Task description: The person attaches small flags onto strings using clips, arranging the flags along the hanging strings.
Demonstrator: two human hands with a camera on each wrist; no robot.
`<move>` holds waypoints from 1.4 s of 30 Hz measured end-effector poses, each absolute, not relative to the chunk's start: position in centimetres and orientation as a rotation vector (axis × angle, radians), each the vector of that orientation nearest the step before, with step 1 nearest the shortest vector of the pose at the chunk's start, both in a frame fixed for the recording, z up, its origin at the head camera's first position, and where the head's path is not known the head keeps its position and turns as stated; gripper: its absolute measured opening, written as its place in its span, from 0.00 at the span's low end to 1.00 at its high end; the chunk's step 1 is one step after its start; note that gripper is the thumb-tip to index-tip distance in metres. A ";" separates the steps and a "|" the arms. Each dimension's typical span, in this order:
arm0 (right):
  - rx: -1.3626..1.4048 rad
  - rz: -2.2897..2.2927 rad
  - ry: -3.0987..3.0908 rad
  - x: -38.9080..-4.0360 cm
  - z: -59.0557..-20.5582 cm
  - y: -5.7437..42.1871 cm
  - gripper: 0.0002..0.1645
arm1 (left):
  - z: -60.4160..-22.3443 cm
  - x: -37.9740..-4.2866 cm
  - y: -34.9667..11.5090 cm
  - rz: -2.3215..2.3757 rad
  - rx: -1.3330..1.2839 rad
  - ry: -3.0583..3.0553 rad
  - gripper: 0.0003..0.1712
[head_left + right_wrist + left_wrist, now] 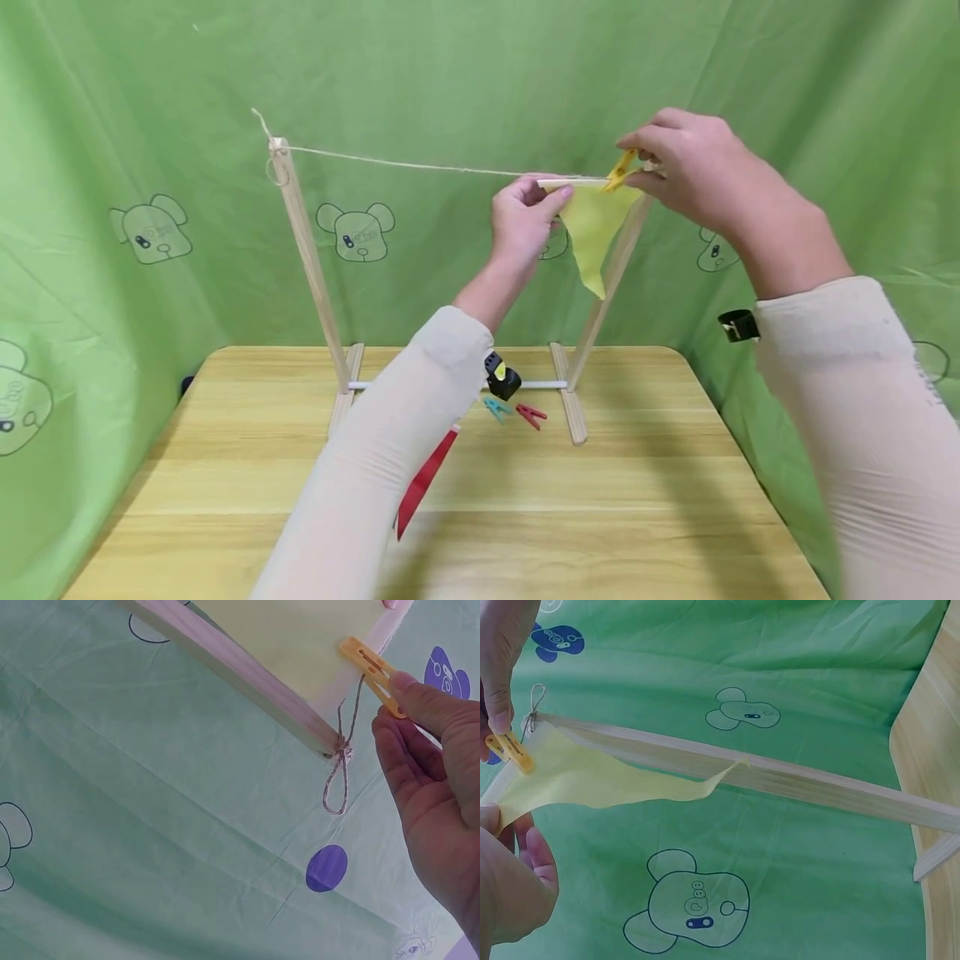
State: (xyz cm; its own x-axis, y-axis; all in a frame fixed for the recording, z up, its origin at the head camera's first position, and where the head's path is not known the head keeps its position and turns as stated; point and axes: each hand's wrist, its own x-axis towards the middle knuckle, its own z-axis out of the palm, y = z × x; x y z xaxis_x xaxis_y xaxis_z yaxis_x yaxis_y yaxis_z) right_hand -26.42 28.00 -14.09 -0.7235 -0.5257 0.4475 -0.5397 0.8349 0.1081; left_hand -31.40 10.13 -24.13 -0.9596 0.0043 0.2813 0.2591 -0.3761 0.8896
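Note:
A yellow triangular pennant [595, 223] with a white top edge hangs at the string [405, 164], close to the right wooden post [617, 265]. My left hand [525, 218] pinches the left end of its top edge between thumb and fingers. Near the other end, my right hand [686, 162] holds a yellow clothespin [621, 170] between thumb and fingers. The clothespin's tip overlaps the pennant's top edge, as the right wrist view also shows with the clothespin [373, 675] beside the knotted string [341, 754]. The pennant's point [720, 780] dangles, slightly curled.
The left post [307, 242] carries the string's other end. A white rod [543, 385] joins the posts low down. On the wooden table [600, 500] lie a teal clothespin [497, 408], a red clothespin [531, 416] and a red pennant [426, 483], partly behind my left sleeve.

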 end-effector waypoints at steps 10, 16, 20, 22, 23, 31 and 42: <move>0.795 0.069 -2.547 -26.6 -14.1 28.0 0.24 | -24.2 -31.7 9.7 -2.379 -0.384 -1.758 0.11; 0.801 0.096 -2.499 -26.6 -14.6 28.2 0.25 | -24.5 -31.9 9.7 -2.341 -0.427 -1.796 0.11; 0.784 0.103 -2.498 -26.7 -14.8 28.3 0.26 | -24.5 -31.9 9.6 -2.341 -0.443 -1.773 0.11; 0.766 0.114 -2.502 -26.7 -14.9 28.3 0.28 | -24.5 -31.9 9.6 -2.337 -0.449 -1.775 0.12; 0.756 0.117 -2.503 -26.6 -14.9 28.4 0.29 | -24.4 -31.9 9.6 -2.336 -0.450 -1.783 0.12; 0.698 0.166 -2.491 -25.8 -15.1 28.5 0.31 | -24.3 -31.6 9.3 -2.334 -0.478 -1.806 0.13; 0.661 0.418 -2.285 -24.6 -17.4 28.4 0.32 | -24.9 -31.3 8.4 -2.298 -0.475 -1.798 0.15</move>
